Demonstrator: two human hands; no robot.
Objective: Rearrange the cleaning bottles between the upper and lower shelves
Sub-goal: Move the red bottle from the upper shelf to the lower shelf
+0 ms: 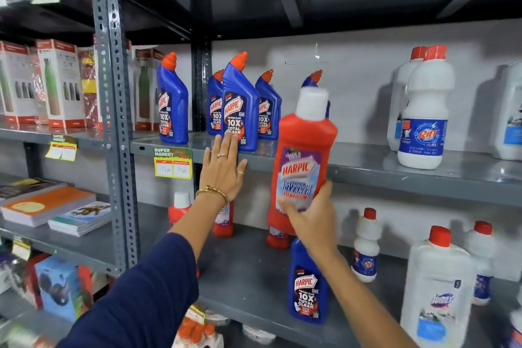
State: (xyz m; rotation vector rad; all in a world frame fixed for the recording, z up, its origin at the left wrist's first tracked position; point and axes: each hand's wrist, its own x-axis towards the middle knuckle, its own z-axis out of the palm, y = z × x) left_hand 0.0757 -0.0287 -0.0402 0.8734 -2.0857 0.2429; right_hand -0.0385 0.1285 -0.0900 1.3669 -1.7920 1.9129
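- Red plastic with a white cap: a Harpic bottle [303, 161] is held upright in the air in front of the upper shelf [395, 175], its base below that shelf's front edge and its cap above it.
- The right hand [309, 217] grips the bottle low on its body; the fingers [288, 206] curl across the lower label from the front and the thumb [324, 189] presses its right side, so most of the bottle stands above the hand.
- The left hand [224, 169] is flat and open, fingers spread and holding nothing, left of the red bottle at the upper shelf's front edge; its fingertips reach the base of a blue Harpic bottle [240, 104] standing on that shelf.
- More blue bottles stand beside that one, left of the red bottle.
- A white Rin bottle [425, 113] stands on the upper shelf, well to the right of the red bottle.
- Below the red bottle, on the lower shelf [248, 277], stand another blue Harpic bottle [308, 288], small red bottles and white bottles.
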